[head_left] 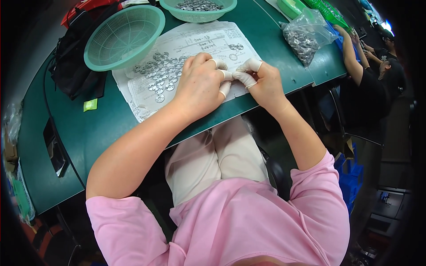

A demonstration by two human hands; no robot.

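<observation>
My left hand (202, 84) and my right hand (262, 82) meet over the near right part of a printed paper sheet (186, 42). White finger cots cover several fingertips. Both hands are closed in a pinch, fingertips together, and whatever lies between them is hidden. Left of my left hand, many small round metal discs with holes (159, 73) are spread on the paper. A couple more metal discs (236, 47) lie on the sheet beyond my hands.
A green mesh basket (124, 37) stands at the back left, a second basket (199, 15) with metal parts behind the paper. To the right sits a clear bag of metal parts (304, 42). A phone (54, 148) and yellow-green packet (90, 105) lie left. Another person (368, 88) works at right.
</observation>
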